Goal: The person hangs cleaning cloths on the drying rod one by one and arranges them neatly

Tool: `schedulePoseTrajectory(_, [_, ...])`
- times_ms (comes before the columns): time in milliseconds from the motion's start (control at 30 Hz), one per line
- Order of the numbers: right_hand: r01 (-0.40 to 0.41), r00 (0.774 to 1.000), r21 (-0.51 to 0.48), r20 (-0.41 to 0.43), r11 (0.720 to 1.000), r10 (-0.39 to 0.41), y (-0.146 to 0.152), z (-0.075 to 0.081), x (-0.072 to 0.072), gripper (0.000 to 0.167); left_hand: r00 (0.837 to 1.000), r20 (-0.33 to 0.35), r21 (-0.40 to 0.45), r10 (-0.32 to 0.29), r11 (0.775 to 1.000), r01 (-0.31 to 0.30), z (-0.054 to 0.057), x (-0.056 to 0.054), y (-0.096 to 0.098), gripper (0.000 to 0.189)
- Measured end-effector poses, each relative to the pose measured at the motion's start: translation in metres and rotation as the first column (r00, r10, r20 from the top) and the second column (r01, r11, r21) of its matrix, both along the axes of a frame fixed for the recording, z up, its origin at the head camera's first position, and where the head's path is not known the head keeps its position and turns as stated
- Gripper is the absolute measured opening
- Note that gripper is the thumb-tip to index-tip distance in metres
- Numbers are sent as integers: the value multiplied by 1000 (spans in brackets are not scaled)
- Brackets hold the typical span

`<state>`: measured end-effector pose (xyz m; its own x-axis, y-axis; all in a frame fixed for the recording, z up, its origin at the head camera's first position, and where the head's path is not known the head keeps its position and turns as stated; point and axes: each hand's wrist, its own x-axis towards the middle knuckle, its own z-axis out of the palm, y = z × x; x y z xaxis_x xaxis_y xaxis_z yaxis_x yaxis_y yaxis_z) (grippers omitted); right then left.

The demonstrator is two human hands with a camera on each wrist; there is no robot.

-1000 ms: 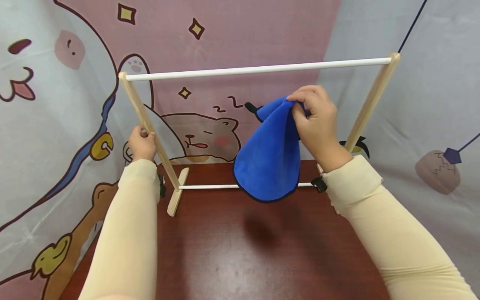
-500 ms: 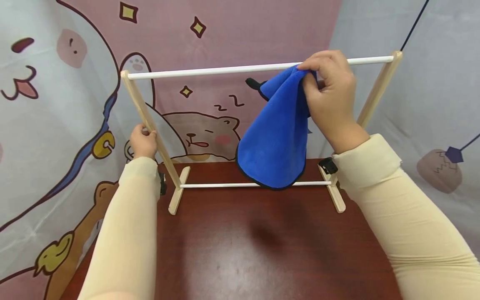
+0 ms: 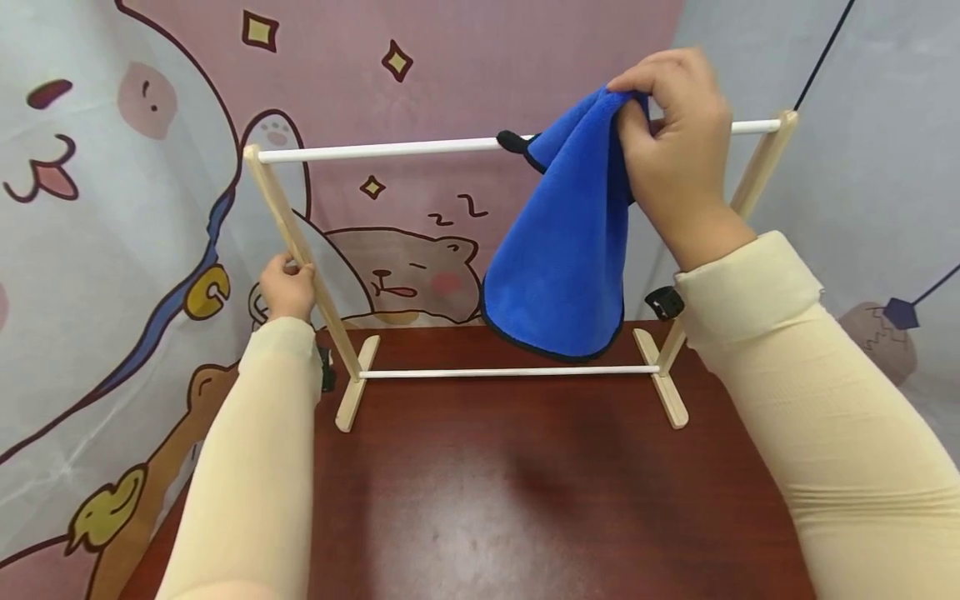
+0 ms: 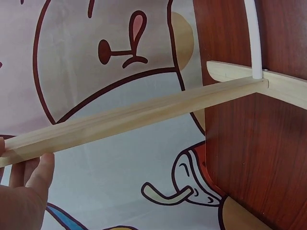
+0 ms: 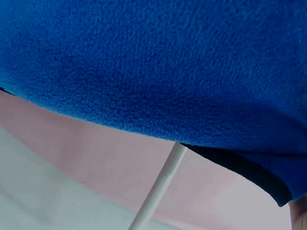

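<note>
My right hand (image 3: 678,137) pinches the top of a blue towel (image 3: 566,250) with black edging, which hangs down in front of the rack's white top rail (image 3: 390,150). In the right wrist view the towel's fuzzy surface (image 5: 153,72) fills the upper part, with the white rail (image 5: 158,187) running out below it. My left hand (image 3: 288,287) holds the left wooden post (image 3: 303,250) of the rack partway up. The left wrist view shows the fingers and thumb of the left hand (image 4: 26,191) around that post (image 4: 129,120).
The rack's wooden feet (image 3: 660,379) stand on a dark red-brown table (image 3: 480,500), joined by a low white bar (image 3: 495,372). A printed cloth backdrop (image 3: 420,275) with cartoon animals hangs close behind and at both sides.
My right hand has raised the towel from below the top rail to above it, moving slightly right. My left hand stays on the post.
</note>
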<state>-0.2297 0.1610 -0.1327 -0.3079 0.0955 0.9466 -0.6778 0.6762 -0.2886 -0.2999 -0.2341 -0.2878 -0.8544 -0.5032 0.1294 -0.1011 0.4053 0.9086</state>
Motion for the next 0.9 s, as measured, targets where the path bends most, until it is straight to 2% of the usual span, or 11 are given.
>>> schedulePoseTrajectory(233, [29,999,-6,24,1000,-29,4,12,-9,19,1000,-9,-7,-17,1000,17,0,4,-7,44])
schedulePoseTrajectory(467, [45,997,-26,62,999,-43,7,17,-19,18,1000,-8,-79,-10,997,9,-4,13,-14,43])
schedulePoseTrajectory(600, [44,997,1,60,999,-44,10,20,-23,19,999,-45,-109,-1,994,-4,-6,19,-12,42])
schedulePoseTrajectory(767, [28,999,34,21,999,-29,13,21,-28,19,990,-134,-63,32,997,-41,-6,22,-1,38])
schedulePoseTrajectory(900, [56,995,-1,88,998,-56,12,24,-31,19,978,-211,-23,0,1000,-4,-6,23,14,34])
